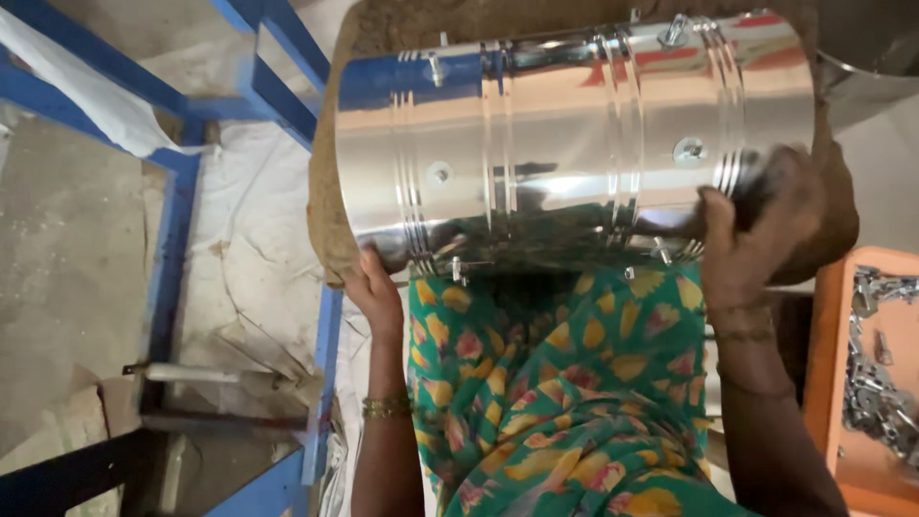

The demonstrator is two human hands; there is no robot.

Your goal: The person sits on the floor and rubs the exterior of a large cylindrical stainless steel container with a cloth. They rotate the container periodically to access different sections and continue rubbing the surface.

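Lying sideways between hands: steel drum (574,134), right grip partly blurred.

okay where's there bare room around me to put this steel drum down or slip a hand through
Both hands, left hand and right hand, grip the shiny steel drum over the brown padded surface. Bare room lies on the left: grey floor beyond the blue frame, and the white sheet between frame and drum. The right is crowded by the orange tray of metal parts.
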